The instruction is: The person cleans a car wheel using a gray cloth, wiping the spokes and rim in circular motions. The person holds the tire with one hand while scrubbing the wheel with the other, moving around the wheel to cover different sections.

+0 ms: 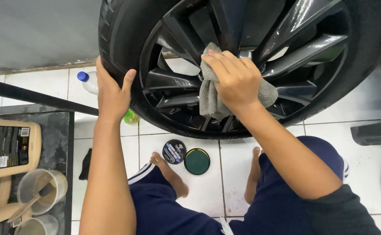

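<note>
Right hand [236, 80] presses a grey cloth [210, 98] against the dark spokes of the wheel rim [282, 52], fingers [218, 58] closed over the cloth near the hub. Left hand [112, 93] rests flat on the tyre [121, 26], fingers spread wide, thumb on the sidewall, gripping nothing. On the tiled floor [364, 174] below the wheel, between the bare feet, lie an open round tin [197, 161] and its black lid [174, 151], touching side by side.

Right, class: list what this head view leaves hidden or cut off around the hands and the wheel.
- Dark alloy wheel: top cut off by the frame edge.
- Grey cloth: middle hidden under the right hand.
- Clear bottle with blue cap: body hidden behind the left hand and black tyre.
</note>
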